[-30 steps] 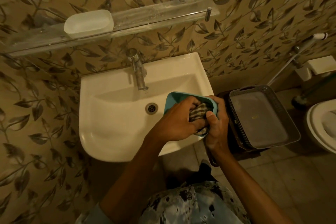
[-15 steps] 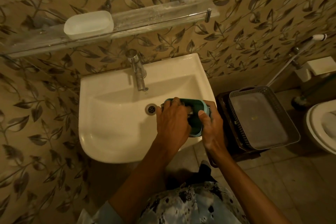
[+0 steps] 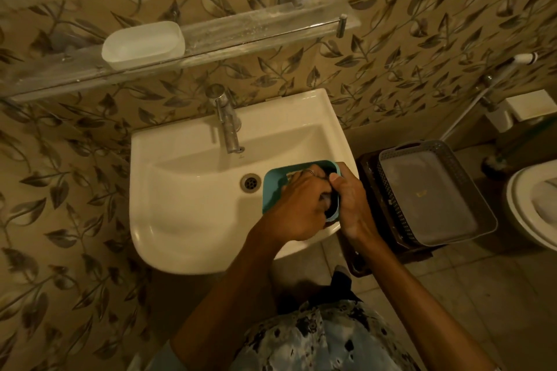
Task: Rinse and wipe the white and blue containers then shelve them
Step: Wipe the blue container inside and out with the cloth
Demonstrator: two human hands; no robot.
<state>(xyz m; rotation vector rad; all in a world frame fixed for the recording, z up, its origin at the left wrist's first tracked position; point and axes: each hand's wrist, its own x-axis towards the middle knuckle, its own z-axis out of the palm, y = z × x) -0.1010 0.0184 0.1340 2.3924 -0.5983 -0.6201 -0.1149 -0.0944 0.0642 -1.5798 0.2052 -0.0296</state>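
Observation:
The blue container [image 3: 271, 187] is held over the right side of the white sink [image 3: 187, 205], its opening facing up. My right hand [image 3: 352, 202] grips its right rim. My left hand [image 3: 297, 205] reaches inside it, fingers curled round a checked cloth [image 3: 329, 202] that is mostly hidden. The white container [image 3: 143, 44] sits upright on the left part of the glass shelf [image 3: 256, 27] above the sink.
A chrome tap [image 3: 227, 126] stands at the back of the sink, with the drain [image 3: 250, 182] just left of the blue container. A grey basket [image 3: 428, 196] rests on a dark crate to the right. A toilet [image 3: 533, 205] is at the far right.
The blue container was tipped on its side half a second ago and now faces up again. My left hand has pushed the cloth back inside it.

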